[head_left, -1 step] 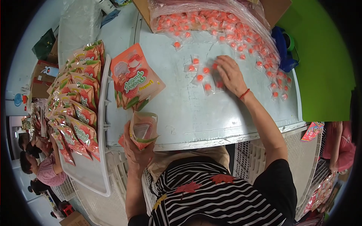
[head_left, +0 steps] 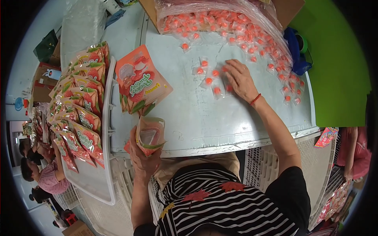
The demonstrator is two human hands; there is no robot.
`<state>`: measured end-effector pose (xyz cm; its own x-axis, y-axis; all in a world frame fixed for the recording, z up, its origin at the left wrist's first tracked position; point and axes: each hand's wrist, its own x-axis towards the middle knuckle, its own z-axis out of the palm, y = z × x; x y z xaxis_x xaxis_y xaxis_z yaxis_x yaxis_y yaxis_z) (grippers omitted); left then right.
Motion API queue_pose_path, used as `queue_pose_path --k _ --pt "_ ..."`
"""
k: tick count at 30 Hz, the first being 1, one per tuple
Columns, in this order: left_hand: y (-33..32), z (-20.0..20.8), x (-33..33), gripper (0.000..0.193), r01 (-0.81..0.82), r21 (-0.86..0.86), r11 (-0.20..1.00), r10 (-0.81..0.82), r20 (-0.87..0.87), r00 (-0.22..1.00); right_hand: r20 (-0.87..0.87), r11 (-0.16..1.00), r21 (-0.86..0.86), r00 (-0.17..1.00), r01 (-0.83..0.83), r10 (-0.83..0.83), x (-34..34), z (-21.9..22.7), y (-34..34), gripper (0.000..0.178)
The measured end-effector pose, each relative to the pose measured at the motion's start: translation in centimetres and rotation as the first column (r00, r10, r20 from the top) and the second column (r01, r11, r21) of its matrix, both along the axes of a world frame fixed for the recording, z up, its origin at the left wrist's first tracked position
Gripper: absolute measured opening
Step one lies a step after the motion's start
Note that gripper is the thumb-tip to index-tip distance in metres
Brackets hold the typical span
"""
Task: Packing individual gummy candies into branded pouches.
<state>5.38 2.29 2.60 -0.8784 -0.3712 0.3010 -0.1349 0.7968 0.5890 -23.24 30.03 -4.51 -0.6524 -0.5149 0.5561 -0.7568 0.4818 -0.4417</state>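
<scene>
My left hand (head_left: pixel 143 159) is closed around a candy pouch (head_left: pixel 159 129) at the table's near edge. The pouch stands upright with its mouth gaping upward, and its pale inside shows. Past it a flat pink pouch (head_left: pixel 143 78) lies on the table with others partly beneath it. My right hand (head_left: pixel 241 80) reaches over the tabletop, fingers stretched and slightly bent, palm down. Its fingertips are at a few wrapped pink candies, partly hidden under them. Left of these fingers lie several more wrapped candies (head_left: pixel 208 81). Whether the fingers press on any candy, I cannot tell.
A plastic-lined carton (head_left: pixel 220 6) at the far side spills a heap of wrapped candies (head_left: pixel 252 35) onto the table. On the left, a white tray (head_left: pixel 110 185) carries rows of filled pouches (head_left: pixel 84 102). A blue tape dispenser (head_left: pixel 293 51) stands far right. Other people sit at both sides.
My right hand has shifted very slightly toward me above the candies. The left hand and its pouch look the same.
</scene>
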Motion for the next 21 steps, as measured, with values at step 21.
queue_pose_path --k 21 --pt "0.5 0.3 -0.5 0.088 0.021 -0.03 0.999 -0.021 0.001 1.0 -0.015 0.947 0.292 0.991 0.133 -0.134 2.0 -0.2 -8.9 0.06"
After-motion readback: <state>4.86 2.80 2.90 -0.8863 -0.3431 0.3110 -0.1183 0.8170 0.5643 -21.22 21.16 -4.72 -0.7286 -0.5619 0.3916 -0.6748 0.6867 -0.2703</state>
